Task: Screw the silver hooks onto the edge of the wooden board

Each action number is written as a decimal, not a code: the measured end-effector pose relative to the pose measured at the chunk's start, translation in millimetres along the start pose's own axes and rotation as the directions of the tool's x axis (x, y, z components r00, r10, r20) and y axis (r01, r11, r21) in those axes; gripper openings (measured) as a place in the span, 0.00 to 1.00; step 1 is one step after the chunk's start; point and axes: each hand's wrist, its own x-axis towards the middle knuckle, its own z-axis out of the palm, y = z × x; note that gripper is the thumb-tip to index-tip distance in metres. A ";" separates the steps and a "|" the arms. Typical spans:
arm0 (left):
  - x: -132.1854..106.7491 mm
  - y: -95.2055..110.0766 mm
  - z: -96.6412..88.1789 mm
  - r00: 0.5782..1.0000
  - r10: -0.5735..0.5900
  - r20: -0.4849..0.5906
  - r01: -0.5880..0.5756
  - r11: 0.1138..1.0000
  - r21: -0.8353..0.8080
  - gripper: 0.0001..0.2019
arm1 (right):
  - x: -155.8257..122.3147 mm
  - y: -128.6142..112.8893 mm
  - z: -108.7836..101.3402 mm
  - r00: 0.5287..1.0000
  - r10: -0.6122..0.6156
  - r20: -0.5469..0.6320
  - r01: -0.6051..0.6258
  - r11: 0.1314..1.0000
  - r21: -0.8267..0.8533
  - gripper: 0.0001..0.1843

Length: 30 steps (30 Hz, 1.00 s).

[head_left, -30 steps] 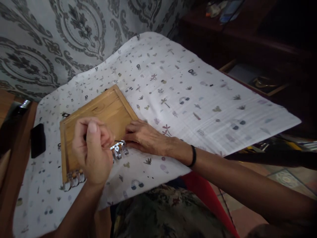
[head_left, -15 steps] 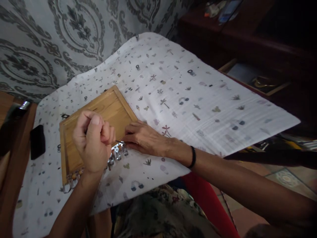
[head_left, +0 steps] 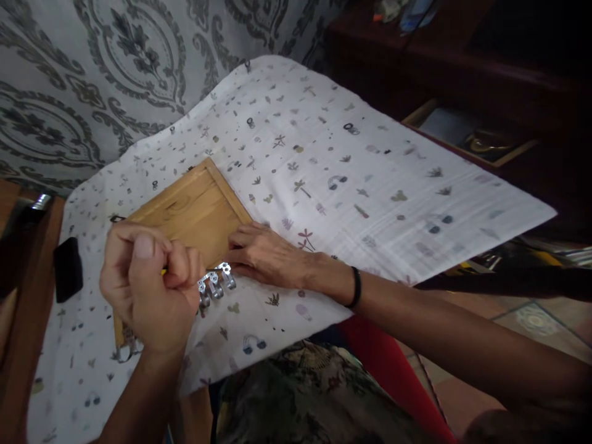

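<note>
A wooden board [head_left: 198,209] with a raised rim lies at an angle on the patterned cloth. Along its near edge runs a metal hook strip [head_left: 213,280] with several shiny curved hooks. My left hand [head_left: 150,280] is closed in a fist above the board, around what looks like a screwdriver [head_left: 213,269]. Only its thin shaft and a speck of yellow in the fist show. My right hand [head_left: 263,254] rests at the board's right corner, its bent fingertips closed on the end of the strip near the shaft's tip. The fingertips' exact hold is partly hidden.
A white printed cloth [head_left: 324,166] covers the table. A black phone-like object [head_left: 68,269] lies at its left side. Behind hangs a grey patterned curtain [head_left: 134,74]. To the right, a dark cabinet has an open drawer [head_left: 467,139] with things inside.
My left fist has moved left and turned, appearing larger and nearer to the camera. My right hand has stayed at the strip. The view has shifted slightly.
</note>
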 end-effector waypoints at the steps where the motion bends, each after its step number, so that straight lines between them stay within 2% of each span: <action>1: 0.3 -1.1 -0.1 1.000 -0.006 0.003 0.006 1.000 0.003 0.15 | 0.0 -0.2 -0.3 1.000 0.003 0.004 -0.003 1.000 0.003 0.12; 4: 2.3 -4.7 -1.6 0.999 0.013 0.039 -0.013 1.000 0.007 0.13 | 0.3 -0.2 -0.5 1.000 0.010 0.013 -0.010 1.000 0.010 0.11; 11: 3.8 -10.2 -4.1 0.999 -0.036 0.031 0.036 0.999 0.005 0.14 | -0.1 2.1 2.9 1.000 -0.012 -0.023 0.012 1.000 0.013 0.12; 14: 2.0 -9.8 -4.5 0.997 -0.042 0.068 0.041 0.999 0.008 0.13 | -0.5 1.5 2.6 1.000 -0.006 -0.018 0.007 1.000 0.012 0.12; 17: 2.7 -9.6 -7.3 0.987 -0.062 0.151 0.064 0.998 -0.010 0.12 | -0.7 1.0 2.4 1.000 -0.004 -0.014 0.005 1.000 0.002 0.12; 20: 9.2 -10.8 -13.4 0.947 -0.074 0.312 0.098 0.993 -0.061 0.10 | -1.0 2.4 4.0 1.000 -0.007 -0.015 0.007 1.000 -0.001 0.11; 24: 21.9 -13.5 -23.3 0.843 -0.078 0.532 0.164 0.979 -0.117 0.10 | -0.9 4.1 4.4 0.999 -0.010 -0.042 0.014 0.995 0.095 0.10; 27: 26.9 -14.2 -28.9 0.801 -0.100 0.590 0.203 0.973 -0.111 0.09 | 2.9 0.3 -1.6 0.993 0.019 -0.118 0.016 0.957 0.291 0.08; 30: 26.9 -14.1 -32.0 0.782 -0.090 0.617 0.199 0.974 -0.110 0.07 | 11.2 -7.0 -9.5 0.996 0.007 -0.093 0.037 0.888 0.459 0.07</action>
